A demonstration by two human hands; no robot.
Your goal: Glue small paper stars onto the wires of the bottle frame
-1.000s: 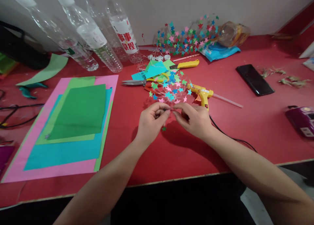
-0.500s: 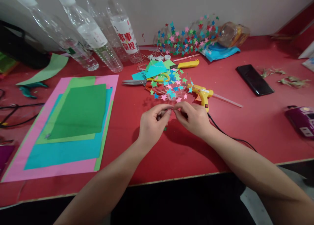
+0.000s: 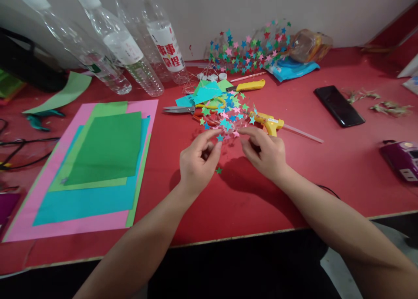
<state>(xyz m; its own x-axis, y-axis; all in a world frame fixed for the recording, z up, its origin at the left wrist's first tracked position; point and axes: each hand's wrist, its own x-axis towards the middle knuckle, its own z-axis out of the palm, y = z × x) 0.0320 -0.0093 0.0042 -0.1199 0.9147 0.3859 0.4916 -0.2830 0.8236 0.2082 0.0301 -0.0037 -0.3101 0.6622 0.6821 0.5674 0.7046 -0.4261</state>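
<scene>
A cluster of small coloured paper stars (image 3: 227, 112) on thin, clear-looking stems rises from the red table in front of my hands. My left hand (image 3: 198, 159) is at its near left side, thumb and forefinger parted around a blue star (image 3: 220, 138); whether they touch it is unclear. On the near right side, my right hand (image 3: 265, 153) has its forefinger stretched toward the stars and its thumb apart, with nothing visible in it. A single green star (image 3: 218, 170) lies between the hands. The yellow glue gun (image 3: 269, 122) sits just behind my right hand, partly covered.
Coloured paper sheets (image 3: 104, 151) are stacked at left. Scissors (image 3: 179, 109), a yellow cutter (image 3: 251, 85) and paper scraps lie behind the stars. Plastic bottles (image 3: 166, 46) and a larger star cluster (image 3: 251, 51) stand by the wall. A phone (image 3: 338, 106) is at right.
My hands have drawn apart from their fingertip-to-fingertip pinch, left hand to the left and right hand to the right. The blue star between them has come into view.
</scene>
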